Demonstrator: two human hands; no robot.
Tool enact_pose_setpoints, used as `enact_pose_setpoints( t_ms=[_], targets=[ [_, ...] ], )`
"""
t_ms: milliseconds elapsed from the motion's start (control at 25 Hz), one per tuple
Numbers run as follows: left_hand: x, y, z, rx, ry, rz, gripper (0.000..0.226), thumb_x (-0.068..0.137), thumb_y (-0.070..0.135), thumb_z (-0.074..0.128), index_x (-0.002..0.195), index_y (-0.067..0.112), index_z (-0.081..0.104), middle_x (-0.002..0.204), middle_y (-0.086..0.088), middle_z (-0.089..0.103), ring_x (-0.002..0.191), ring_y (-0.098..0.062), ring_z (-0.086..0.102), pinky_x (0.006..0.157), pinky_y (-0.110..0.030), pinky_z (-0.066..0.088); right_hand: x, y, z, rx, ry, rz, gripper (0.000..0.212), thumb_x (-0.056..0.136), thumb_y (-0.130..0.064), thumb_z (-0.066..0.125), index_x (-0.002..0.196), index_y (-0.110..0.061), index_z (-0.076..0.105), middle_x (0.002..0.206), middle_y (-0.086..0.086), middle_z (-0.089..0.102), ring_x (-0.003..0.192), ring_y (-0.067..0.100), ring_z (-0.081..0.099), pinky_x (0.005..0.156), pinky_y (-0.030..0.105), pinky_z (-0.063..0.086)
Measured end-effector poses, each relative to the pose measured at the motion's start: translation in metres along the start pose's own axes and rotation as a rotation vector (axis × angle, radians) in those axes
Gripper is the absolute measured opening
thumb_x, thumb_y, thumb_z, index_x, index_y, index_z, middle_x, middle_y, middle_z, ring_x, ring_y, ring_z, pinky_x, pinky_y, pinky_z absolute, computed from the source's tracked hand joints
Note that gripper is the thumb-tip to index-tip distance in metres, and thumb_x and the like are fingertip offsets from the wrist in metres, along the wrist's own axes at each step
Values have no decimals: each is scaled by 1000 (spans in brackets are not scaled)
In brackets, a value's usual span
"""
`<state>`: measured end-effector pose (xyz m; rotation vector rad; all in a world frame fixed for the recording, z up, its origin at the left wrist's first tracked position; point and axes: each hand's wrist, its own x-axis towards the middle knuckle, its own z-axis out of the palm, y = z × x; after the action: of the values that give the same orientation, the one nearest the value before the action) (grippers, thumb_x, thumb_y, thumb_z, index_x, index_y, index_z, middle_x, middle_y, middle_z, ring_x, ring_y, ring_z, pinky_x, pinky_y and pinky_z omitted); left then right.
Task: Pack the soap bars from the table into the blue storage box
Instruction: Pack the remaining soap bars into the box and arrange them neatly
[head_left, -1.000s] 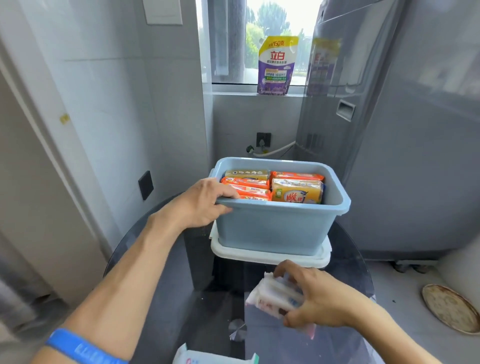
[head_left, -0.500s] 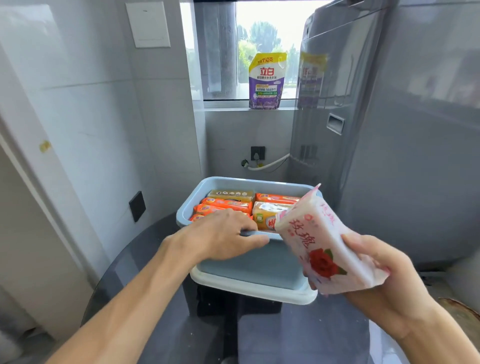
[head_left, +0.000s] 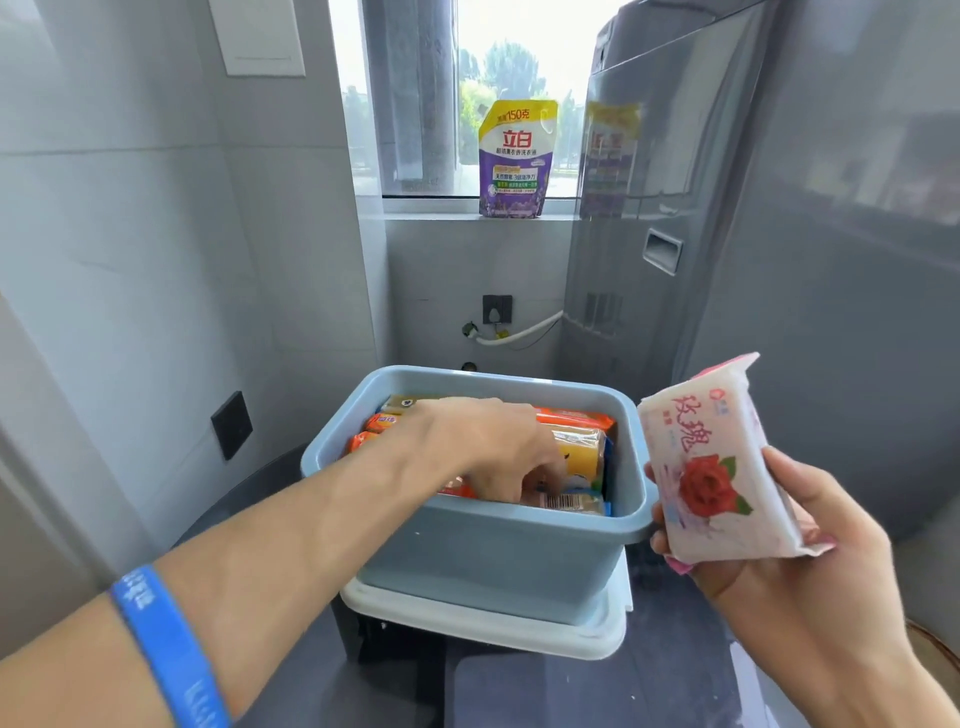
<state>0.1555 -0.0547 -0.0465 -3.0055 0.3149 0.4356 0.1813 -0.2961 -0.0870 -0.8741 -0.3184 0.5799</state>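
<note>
The blue storage box (head_left: 498, 551) stands on its white lid (head_left: 488, 629) on the dark round table. Inside lie several orange and yellow wrapped soap bars (head_left: 582, 452). My left hand (head_left: 488, 447) reaches down into the box, fingers curled onto the bars near the front wall; whether it grips one I cannot tell. My right hand (head_left: 779, 561) holds a white and pink rose-printed soap pack (head_left: 717, 462) up beside the box's right rim, outside the box.
A grey washing machine (head_left: 779, 260) stands close behind and to the right. A purple detergent pouch (head_left: 514, 161) sits on the window sill. Tiled walls close in on the left and back. The dark table (head_left: 571, 691) extends toward me.
My left hand left the box's front rim and went inside onto the bars. My right hand carried the rose soap pack further right and slightly higher.
</note>
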Motion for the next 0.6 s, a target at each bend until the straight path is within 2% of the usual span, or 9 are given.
enact_pose_setpoints(
  t_ms=[80, 160, 320, 360, 480, 600],
  targets=[
    [-1, -2, 5, 114, 102, 42, 30, 83, 43, 67, 112, 42, 61, 80, 13, 49, 71, -15, 52, 60, -31, 43, 2, 2, 0, 16, 21, -2, 47, 83, -35, 58, 118, -6, 71, 113, 26, 64, 75, 37, 60, 62, 45, 41],
    [-7, -6, 14, -9, 188, 45, 24, 84, 51, 65, 105, 40, 62, 84, 13, 48, 74, -9, 49, 63, -31, 42, 3, 1, 1, 10, 19, 0, 48, 79, -36, 61, 117, -7, 72, 113, 27, 64, 75, 37, 61, 60, 44, 43],
    [-9, -12, 26, -166, 277, 44, 23, 84, 51, 67, 101, 35, 67, 86, 18, 51, 88, 18, 37, 68, -26, 33, 1, 2, 0, 16, 24, -3, 44, 81, -35, 60, 113, -8, 73, 109, 24, 66, 74, 36, 61, 62, 44, 42],
    [-8, -13, 26, -168, 264, 55, 22, 85, 51, 67, 101, 36, 67, 87, 19, 52, 92, 17, 36, 72, -27, 35, 0, 2, 0, 14, 24, -4, 43, 81, -35, 60, 112, -8, 73, 108, 23, 67, 74, 36, 61, 62, 44, 42],
    [-4, -16, 20, -73, 131, 90, 24, 86, 54, 63, 109, 46, 65, 104, 19, 60, 96, -8, 40, 86, -38, 40, 0, 1, 1, 21, 28, -1, 41, 83, -35, 57, 111, -9, 74, 107, 23, 67, 73, 35, 61, 62, 43, 41],
    [-4, -18, 20, -80, 129, 136, 18, 85, 43, 67, 103, 44, 71, 100, 20, 64, 92, -11, 48, 82, -39, 48, 1, 1, 1, 19, 41, 6, 41, 84, -34, 56, 111, -9, 74, 107, 23, 67, 73, 35, 61, 62, 44, 41]
  ],
)
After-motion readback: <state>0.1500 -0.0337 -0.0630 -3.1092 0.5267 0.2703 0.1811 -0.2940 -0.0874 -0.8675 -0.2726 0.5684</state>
